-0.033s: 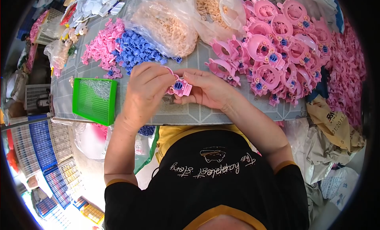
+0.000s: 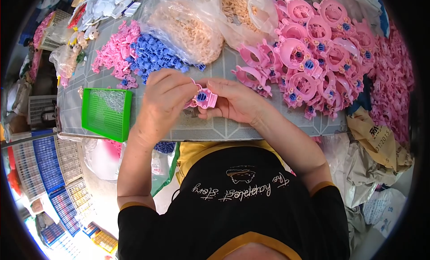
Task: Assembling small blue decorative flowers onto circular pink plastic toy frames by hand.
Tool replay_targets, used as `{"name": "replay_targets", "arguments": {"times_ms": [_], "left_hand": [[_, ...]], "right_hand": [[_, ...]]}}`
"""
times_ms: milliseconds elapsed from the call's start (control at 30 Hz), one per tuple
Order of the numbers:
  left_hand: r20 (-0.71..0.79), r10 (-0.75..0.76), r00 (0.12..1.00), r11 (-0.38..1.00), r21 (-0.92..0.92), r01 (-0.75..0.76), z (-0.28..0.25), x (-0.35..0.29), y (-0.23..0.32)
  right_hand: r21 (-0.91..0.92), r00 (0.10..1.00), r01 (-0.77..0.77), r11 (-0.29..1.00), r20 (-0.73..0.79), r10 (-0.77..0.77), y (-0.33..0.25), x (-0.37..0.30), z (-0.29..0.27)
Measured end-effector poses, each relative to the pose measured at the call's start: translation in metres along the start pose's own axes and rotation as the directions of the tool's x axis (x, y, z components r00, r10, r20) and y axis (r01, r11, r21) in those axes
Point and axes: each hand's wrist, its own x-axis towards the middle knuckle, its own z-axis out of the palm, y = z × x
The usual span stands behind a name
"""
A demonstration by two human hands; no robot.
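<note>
Above the table's near edge, both my hands hold one pink plastic toy part (image 2: 210, 100) with a dark blue ribbed piece (image 2: 201, 97) set in its face. My left hand (image 2: 163, 101) is closed, its fingertips pinching the part's left side, where a thin curved pink edge shows. On the other side, my right hand (image 2: 235, 98) grips the part between thumb and fingers. My left fingers cover much of the part, so any small piece between them is hidden. Just beyond my left hand lies a heap of small blue plastic pieces (image 2: 156, 56).
A green tray (image 2: 126, 119) of small clear pieces sits left. Small pink pieces (image 2: 117, 47) are heaped behind it. Bags of peach-coloured pieces (image 2: 188, 29) stand at the back. Pink ring-shaped parts (image 2: 313, 65) pile up on the right, by a brown paper sack (image 2: 374, 137).
My left hand has shifted very slightly, and less of the curved pink edge shows above its fingertips. My right hand keeps its place.
</note>
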Motion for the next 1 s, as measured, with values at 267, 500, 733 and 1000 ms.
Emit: {"name": "replay_targets", "arguments": {"times_ms": [267,500,733,1000], "left_hand": [[0.017,-0.025,1.000,0.999,-0.040,0.026,0.002,0.003,0.000],[0.033,0.021,0.999,0.998,-0.062,-0.019,0.010,0.000,-0.003],[-0.087,-0.260,0.962,0.930,-0.291,0.225,0.005,0.004,0.002],[-0.029,-0.111,0.993,0.975,-0.199,0.103,0.012,-0.001,-0.005]], "right_hand": [[0.027,0.997,-0.050,0.998,-0.056,0.051,0.001,-0.001,-0.001],[0.181,0.991,-0.128,0.975,0.053,0.120,-0.002,0.000,-0.002],[0.232,0.994,-0.109,0.967,0.059,0.097,0.000,0.002,-0.016],[0.186,0.997,-0.064,0.981,0.059,0.054,-0.002,-0.001,-0.006]]}}
